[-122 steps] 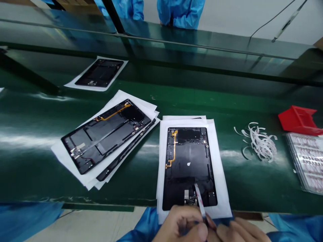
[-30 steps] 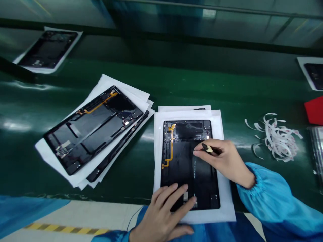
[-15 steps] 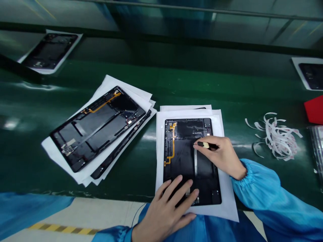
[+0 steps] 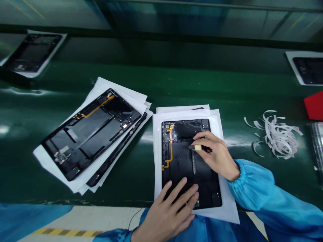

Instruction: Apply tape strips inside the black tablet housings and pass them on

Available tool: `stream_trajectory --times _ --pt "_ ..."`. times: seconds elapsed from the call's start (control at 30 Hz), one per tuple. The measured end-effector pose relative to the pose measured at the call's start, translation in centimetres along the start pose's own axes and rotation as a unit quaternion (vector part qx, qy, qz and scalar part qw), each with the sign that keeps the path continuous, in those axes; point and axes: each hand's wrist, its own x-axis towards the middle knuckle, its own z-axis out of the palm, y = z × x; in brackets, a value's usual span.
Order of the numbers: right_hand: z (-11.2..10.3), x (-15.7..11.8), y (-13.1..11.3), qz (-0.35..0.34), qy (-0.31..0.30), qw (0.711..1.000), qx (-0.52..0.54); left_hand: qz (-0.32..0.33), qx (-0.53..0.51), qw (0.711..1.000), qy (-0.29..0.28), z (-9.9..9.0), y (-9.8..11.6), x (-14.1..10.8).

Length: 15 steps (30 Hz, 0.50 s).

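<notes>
A black tablet housing (image 4: 181, 161), its inside facing up, lies on white sheets (image 4: 227, 208) in front of me. An orange flex cable (image 4: 171, 148) runs down its left side and a thin grey strip (image 4: 193, 164) down its middle. My left hand (image 4: 174, 208) rests on the housing's lower left part, fingers spread. Over the upper middle, my right hand (image 4: 214, 151) is closed on a short black stick-like tool with a cream band (image 4: 198, 147). Its dark tip points left, by the strip's upper end; whether it touches cannot be made out.
To the left, another tablet housing (image 4: 93, 131) lies tilted on a stack of sheets and housings. Curled white strips (image 4: 281, 137) form a pile at right, near a red object (image 4: 314, 105) and clear plastic (image 4: 316, 144). More housings lie at far left (image 4: 34, 52) and far right (image 4: 310, 70).
The right hand's tool has shifted slightly left, and the index finger is now lifted off its tip. The grey strip looks darker than before. My left hand stays on the housing; the view has shifted slightly.
</notes>
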Motion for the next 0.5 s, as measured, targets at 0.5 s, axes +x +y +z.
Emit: stream_trajectory --times 0.5 --pt "0.22 -0.05 0.44 0.027 0.002 1.000 -0.008 0.004 0.015 1.000 -0.006 -0.28 -0.02 0.32"
